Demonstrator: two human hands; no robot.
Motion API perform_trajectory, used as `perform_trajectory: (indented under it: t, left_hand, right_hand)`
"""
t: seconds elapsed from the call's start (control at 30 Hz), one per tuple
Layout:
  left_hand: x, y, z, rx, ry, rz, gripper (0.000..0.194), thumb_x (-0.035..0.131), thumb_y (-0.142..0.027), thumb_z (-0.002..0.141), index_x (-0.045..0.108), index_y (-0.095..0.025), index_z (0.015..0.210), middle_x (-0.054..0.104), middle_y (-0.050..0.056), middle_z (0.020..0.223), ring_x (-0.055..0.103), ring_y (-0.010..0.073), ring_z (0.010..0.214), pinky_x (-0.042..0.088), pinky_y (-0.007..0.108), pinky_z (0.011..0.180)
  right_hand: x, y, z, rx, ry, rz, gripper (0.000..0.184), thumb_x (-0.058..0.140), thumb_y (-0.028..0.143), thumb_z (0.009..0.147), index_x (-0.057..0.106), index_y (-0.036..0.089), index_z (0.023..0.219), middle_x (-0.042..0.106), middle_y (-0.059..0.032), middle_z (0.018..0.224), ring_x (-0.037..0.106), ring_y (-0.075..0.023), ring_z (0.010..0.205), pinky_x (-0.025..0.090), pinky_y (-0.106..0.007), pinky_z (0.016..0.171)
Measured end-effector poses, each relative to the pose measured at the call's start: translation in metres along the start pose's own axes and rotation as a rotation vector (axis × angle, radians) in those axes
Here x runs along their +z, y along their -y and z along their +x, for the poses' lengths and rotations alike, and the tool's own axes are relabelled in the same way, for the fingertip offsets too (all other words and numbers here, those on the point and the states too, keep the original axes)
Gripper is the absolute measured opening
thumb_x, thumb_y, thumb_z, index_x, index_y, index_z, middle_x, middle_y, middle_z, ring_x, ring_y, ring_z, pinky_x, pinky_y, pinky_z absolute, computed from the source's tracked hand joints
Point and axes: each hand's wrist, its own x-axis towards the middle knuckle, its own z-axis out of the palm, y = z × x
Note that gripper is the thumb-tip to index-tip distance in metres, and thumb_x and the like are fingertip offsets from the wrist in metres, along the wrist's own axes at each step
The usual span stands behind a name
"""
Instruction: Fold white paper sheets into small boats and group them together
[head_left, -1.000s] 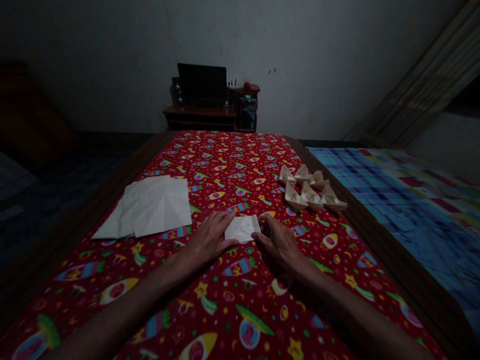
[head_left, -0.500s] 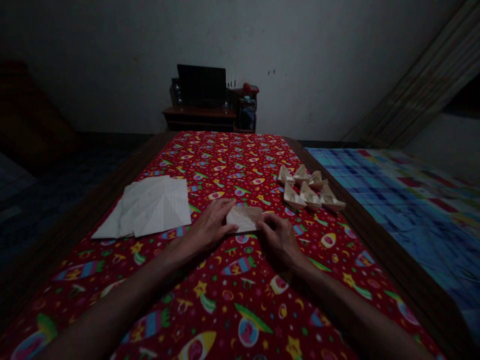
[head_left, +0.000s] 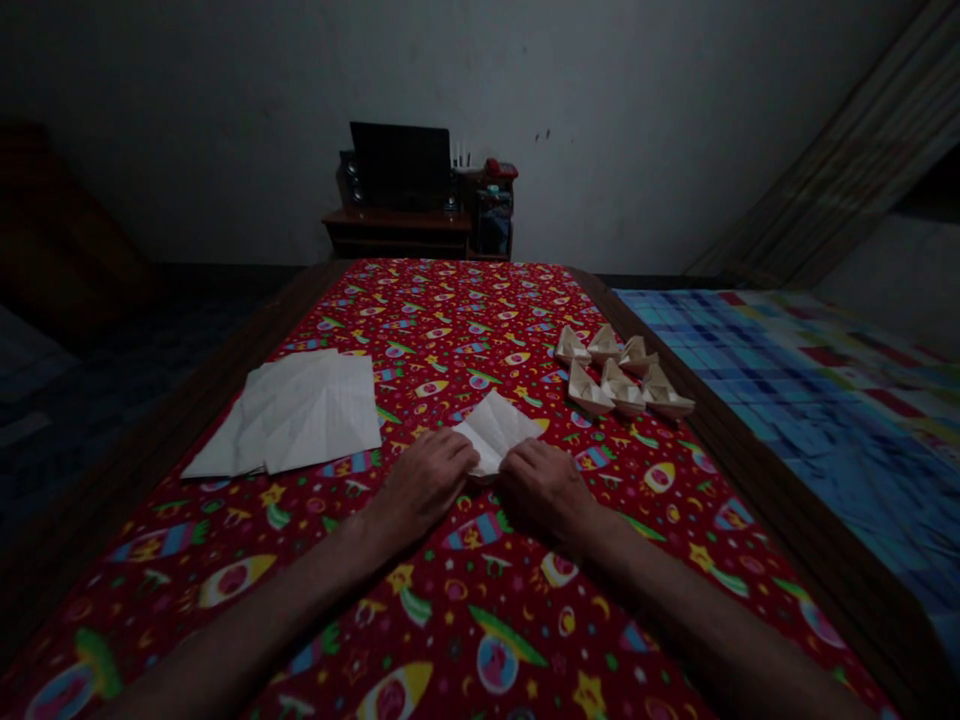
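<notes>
A creased white sheet of paper [head_left: 495, 425] lies between my hands on the red patterned cloth, one corner pointing away from me. My left hand [head_left: 431, 475] is closed on its near left edge, fingers curled. On the near right edge my right hand [head_left: 546, 482] grips the paper the same way, its fingers bent inward. The thumbs and the near corner are partly hidden under the fingers. To the left lie overlapping sheets of creased white paper [head_left: 315, 410]. Several folded paper boats [head_left: 622, 390] stand in two rows to the right.
The red cloth [head_left: 450, 610] covers a long table with dark wooden edges [head_left: 739, 470]. Beyond its far end stand a black monitor [head_left: 401, 165] and speakers on a brown stand [head_left: 397, 228]. A blue checked sheet [head_left: 757, 385] spreads at the right.
The paper between my hands has gone from a folded rectangle to an opened, creased shape with a corner pointing away. Both hands have shifted slightly nearer, with fingers more curled.
</notes>
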Motion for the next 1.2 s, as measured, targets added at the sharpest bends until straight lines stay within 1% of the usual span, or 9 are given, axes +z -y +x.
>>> perform_trajectory:
  t: [0.1, 0.27, 0.33, 0.5, 0.6, 0.77, 1.03, 1.13, 1.2]
  left_hand:
    - [0.006, 0.001, -0.006, -0.048, -0.008, -0.132, 0.011, 0.048, -0.018, 0.089, 0.059, -0.018, 0.09, 0.06, 0.004, 0.093, 0.054, 0.019, 0.089, 0.044, 0.032, 0.078]
    - [0.013, 0.006, -0.006, -0.175, -0.126, -0.355, 0.016, 0.05, -0.023, 0.089, 0.063, -0.018, 0.08, 0.062, 0.003, 0.086, 0.058, 0.0151, 0.082, 0.046, 0.027, 0.073]
    - [0.014, 0.008, -0.004, -0.239, -0.144, -0.405, 0.019, 0.052, -0.027, 0.089, 0.063, -0.017, 0.076, 0.062, 0.002, 0.082, 0.058, 0.0139, 0.077, 0.045, 0.025, 0.07]
    - [0.013, 0.011, 0.002, -0.35, -0.115, -0.334, 0.022, 0.054, -0.031, 0.087, 0.06, -0.017, 0.071, 0.059, 0.0, 0.073, 0.057, 0.0135, 0.068, 0.043, 0.026, 0.065]
    - [0.014, 0.012, 0.005, -0.342, -0.121, -0.306, 0.022, 0.054, -0.031, 0.086, 0.056, -0.017, 0.069, 0.057, 0.0, 0.072, 0.056, 0.0136, 0.068, 0.042, 0.026, 0.063]
    - [0.018, 0.011, 0.005, -0.312, -0.18, -0.279, 0.02, 0.054, -0.03, 0.086, 0.052, -0.018, 0.07, 0.052, -0.001, 0.072, 0.053, 0.0125, 0.065, 0.041, 0.025, 0.058]
    - [0.022, 0.012, 0.004, -0.317, -0.158, -0.212, 0.02, 0.054, -0.029, 0.086, 0.049, -0.018, 0.071, 0.049, -0.001, 0.075, 0.052, 0.0125, 0.066, 0.04, 0.025, 0.06]
    - [0.021, 0.011, 0.005, -0.318, -0.142, -0.191, 0.018, 0.053, -0.028, 0.087, 0.049, -0.018, 0.073, 0.05, -0.001, 0.076, 0.052, 0.0126, 0.066, 0.04, 0.026, 0.061]
    - [0.02, 0.01, 0.005, -0.32, -0.136, -0.169, 0.018, 0.052, -0.028, 0.088, 0.049, -0.018, 0.073, 0.05, -0.001, 0.076, 0.052, 0.0128, 0.066, 0.04, 0.026, 0.061]
  right_hand:
    - [0.0, -0.002, 0.0, 0.042, 0.024, 0.101, 0.019, 0.049, 0.023, 0.09, 0.062, 0.018, 0.077, 0.06, -0.0049, 0.076, 0.052, -0.0146, 0.07, 0.037, -0.024, 0.061]
    - [-0.009, -0.005, 0.003, 0.201, 0.031, 0.403, 0.019, 0.049, 0.026, 0.09, 0.064, 0.018, 0.08, 0.061, -0.004, 0.076, 0.055, -0.0126, 0.068, 0.04, -0.022, 0.06]
    - [-0.012, -0.005, 0.005, 0.253, 0.029, 0.452, 0.02, 0.049, 0.025, 0.09, 0.063, 0.017, 0.079, 0.061, -0.0039, 0.075, 0.055, -0.013, 0.068, 0.041, -0.022, 0.061]
    - [-0.011, -0.002, 0.008, 0.304, 0.038, 0.402, 0.019, 0.049, 0.025, 0.089, 0.061, 0.017, 0.075, 0.059, -0.0032, 0.072, 0.054, -0.0137, 0.066, 0.04, -0.024, 0.061]
    - [-0.009, -0.001, 0.006, 0.313, 0.032, 0.378, 0.018, 0.049, 0.025, 0.089, 0.059, 0.017, 0.075, 0.059, -0.0032, 0.072, 0.054, -0.014, 0.066, 0.04, -0.024, 0.062]
    - [-0.008, 0.0, 0.005, 0.33, 0.034, 0.33, 0.018, 0.05, 0.028, 0.088, 0.057, 0.018, 0.076, 0.059, -0.0039, 0.073, 0.054, -0.0148, 0.066, 0.039, -0.025, 0.061]
    - [-0.005, 0.001, 0.005, 0.332, 0.024, 0.296, 0.016, 0.048, 0.025, 0.088, 0.056, 0.017, 0.077, 0.059, -0.004, 0.072, 0.052, -0.0152, 0.066, 0.038, -0.026, 0.061]
    - [-0.006, 0.001, 0.005, 0.345, 0.009, 0.349, 0.016, 0.049, 0.024, 0.087, 0.057, 0.017, 0.075, 0.059, -0.0034, 0.072, 0.053, -0.0147, 0.065, 0.038, -0.025, 0.06]
    - [-0.008, 0.0, 0.006, 0.411, -0.02, 0.446, 0.016, 0.049, 0.024, 0.087, 0.058, 0.017, 0.075, 0.06, -0.002, 0.07, 0.053, -0.0136, 0.063, 0.038, -0.024, 0.059]
